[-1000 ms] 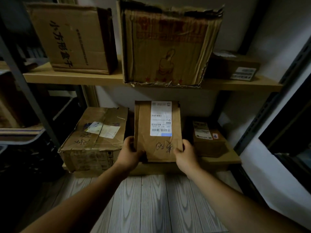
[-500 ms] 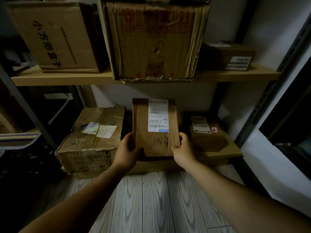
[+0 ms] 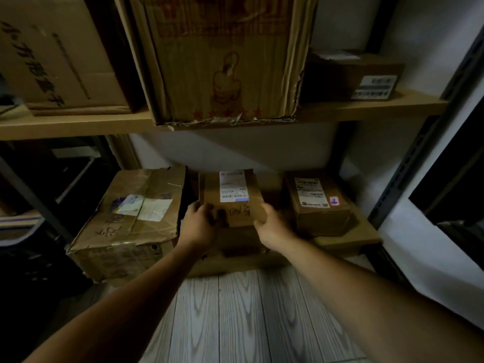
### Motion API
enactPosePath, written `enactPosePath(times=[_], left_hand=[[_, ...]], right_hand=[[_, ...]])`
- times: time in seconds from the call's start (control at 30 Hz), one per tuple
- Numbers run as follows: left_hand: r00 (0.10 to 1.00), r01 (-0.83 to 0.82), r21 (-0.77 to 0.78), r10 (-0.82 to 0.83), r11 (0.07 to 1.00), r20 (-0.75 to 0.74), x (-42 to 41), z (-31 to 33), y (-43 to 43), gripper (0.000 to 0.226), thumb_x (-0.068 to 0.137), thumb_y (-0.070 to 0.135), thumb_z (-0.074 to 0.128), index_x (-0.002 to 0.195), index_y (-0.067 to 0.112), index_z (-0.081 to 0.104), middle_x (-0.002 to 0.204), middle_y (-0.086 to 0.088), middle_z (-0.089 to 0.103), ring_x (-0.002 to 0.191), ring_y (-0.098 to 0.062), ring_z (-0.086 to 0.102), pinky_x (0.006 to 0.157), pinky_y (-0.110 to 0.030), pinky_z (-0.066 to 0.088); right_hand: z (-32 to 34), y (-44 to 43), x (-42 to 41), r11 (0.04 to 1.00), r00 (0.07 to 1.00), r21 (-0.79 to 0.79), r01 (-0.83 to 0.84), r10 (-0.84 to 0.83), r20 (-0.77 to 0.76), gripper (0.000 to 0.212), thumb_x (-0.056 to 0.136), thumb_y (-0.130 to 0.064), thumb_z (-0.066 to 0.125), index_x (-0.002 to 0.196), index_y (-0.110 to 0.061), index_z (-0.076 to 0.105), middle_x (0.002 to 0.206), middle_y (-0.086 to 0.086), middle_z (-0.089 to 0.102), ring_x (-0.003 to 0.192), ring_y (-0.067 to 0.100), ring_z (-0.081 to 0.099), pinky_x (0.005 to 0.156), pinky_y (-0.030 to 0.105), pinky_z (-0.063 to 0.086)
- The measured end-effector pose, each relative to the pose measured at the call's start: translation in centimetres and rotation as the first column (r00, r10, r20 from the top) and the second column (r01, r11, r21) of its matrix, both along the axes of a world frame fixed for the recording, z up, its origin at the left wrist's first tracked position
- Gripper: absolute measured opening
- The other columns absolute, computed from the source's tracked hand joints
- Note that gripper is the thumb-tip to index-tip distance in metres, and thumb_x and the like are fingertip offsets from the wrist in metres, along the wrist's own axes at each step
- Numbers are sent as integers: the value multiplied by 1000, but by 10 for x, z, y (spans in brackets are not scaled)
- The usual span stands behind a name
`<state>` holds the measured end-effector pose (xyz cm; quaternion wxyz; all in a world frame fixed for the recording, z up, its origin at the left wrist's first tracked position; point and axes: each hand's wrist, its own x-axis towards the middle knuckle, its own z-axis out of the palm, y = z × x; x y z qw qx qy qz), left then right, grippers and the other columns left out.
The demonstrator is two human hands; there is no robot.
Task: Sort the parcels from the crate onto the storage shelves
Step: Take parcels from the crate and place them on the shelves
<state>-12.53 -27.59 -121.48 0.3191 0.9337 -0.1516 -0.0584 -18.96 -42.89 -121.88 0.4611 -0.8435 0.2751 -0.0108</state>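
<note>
flat brown cardboard parcel with white label (image 3: 230, 203) on the lower wooden shelf (image 3: 351, 241), long axis running straight away from me. left hand (image 3: 199, 224) and right hand (image 3: 272, 227) grip its near corners, equally close. seems fully set down; light's dim.

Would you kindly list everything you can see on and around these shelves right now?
held parcel: one, brown with white label, lower shelf middle
battered box: one, brown, lower shelf left
small labelled box: one, brown, lower shelf right
lettered box: one, brown with black characters, upper shelf left
red-printed box: one, brown, upper shelf middle, overhanging the edge
dark box: one, dark brown with white label, upper shelf right
upper shelf board: one, tan
lower shelf board: one, tan
floor: grey wood-grain planks, below the shelves
left hand: grips the parcel's left edge
right hand: grips the parcel's right near corner
</note>
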Motion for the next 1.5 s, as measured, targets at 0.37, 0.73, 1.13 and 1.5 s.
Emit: enactPosePath(times=[0.37,0.73,1.13,1.5], left_hand=[[952,304,-71,-306,950,-19,-34,18,-127,69,90,30,57,149,24,22,158,0,13,145,-21,14,117,-41,22],[790,-178,-432,-133,884,-598,-44,-17,-207,35,95,36,51,124,18,50,116,-7,62,98,-24,63,71,-34,55],[908,-87,-554,-163,828,-386,-84,-44,-174,48,87,6,62,127,24,42,116,5,56,105,-15,57,74,-23,51],[937,-53,-638,-182,769,-298,-116,-64,-155,42,86,1,62,113,28,43,111,10,57,107,-12,56,71,-16,48]], right_hand=[[17,-114,-53,949,975,-250,194,-157,158,58,92,-24,58,144,-28,33,148,5,31,134,28,37,107,44,39],[0,-171,-58,936,946,141,322,-311,-92,71,99,-38,43,153,-21,-1,155,6,26,134,27,38,87,30,37],[-34,-156,-94,921,921,193,338,-366,135,55,90,-17,62,135,-23,31,126,3,53,95,13,52,58,18,38],[-45,-137,-127,951,940,101,294,-306,152,64,90,-10,61,142,-18,24,136,5,47,103,12,53,77,24,42]])
